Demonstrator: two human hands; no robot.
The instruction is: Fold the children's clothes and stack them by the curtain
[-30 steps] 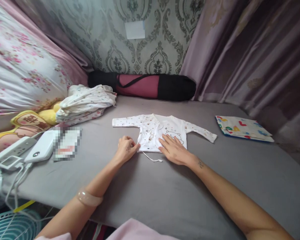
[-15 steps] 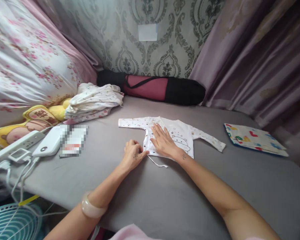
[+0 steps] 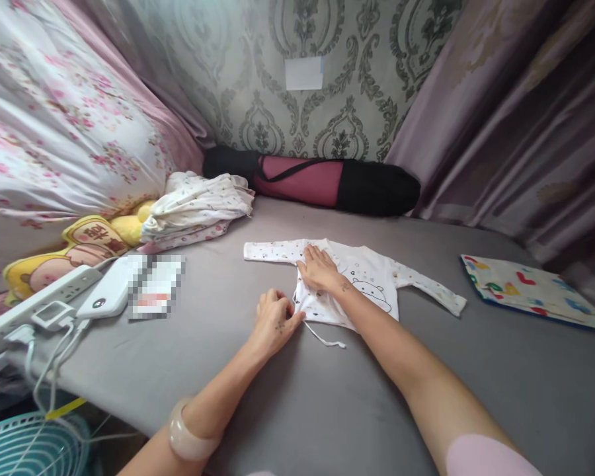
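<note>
A small white baby shirt (image 3: 350,307) with a cartoon animal face lies spread on the grey sheet, both sleeves stretched out to the sides. My left hand (image 3: 275,320) is at its lower left corner, fingers curled and thumb on the hem, pinching the edge. A thin white tie string (image 3: 327,341) trails from that corner onto the sheet. My right hand (image 3: 320,270) lies flat on the upper left of the shirt front, near the left sleeve, fingers extended and holding nothing. It covers part of the cloth beneath.
Crumpled white clothes (image 3: 198,205) and a yellow plush (image 3: 86,251) lie at the left. Nearer are a power strip (image 3: 69,291), a white power bank (image 3: 112,287) and cables. A folded patterned cloth (image 3: 530,291) lies right; a black-and-maroon long bag (image 3: 302,182) lies along the wall.
My right hand has slid up the shirt, away from me, toward the left shoulder. My left hand stays at the lower left corner. The whole view has shifted slightly.
</note>
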